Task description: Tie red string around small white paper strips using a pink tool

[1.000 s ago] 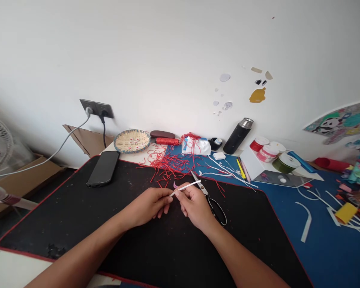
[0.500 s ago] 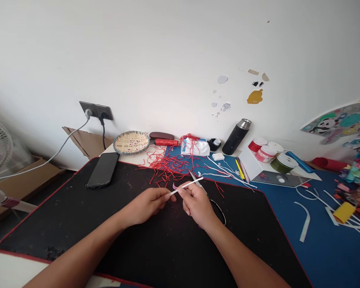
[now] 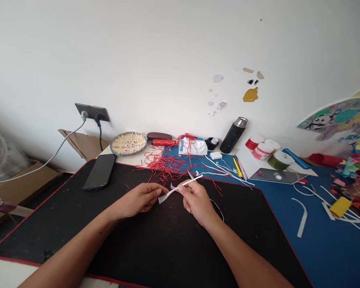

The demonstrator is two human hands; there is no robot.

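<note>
Both my hands meet over the black desk mat. My left hand pinches the near end of a thin white strip, where a small white tab sticks out. My right hand pinches the same strip further along; its far end points up and to the right. A small pink piece shows between my hands. Scissors lie on the mat just behind my right hand, mostly hidden by it.
Cut red cord pieces litter the mat's far edge. A black phone, a woven basket, a red spool, a black flask, tape rolls and paper scraps lie around.
My hands have drawn slightly apart, and a short white tab of the strip now shows beside my left fingers. The view has shifted a little to the right.
</note>
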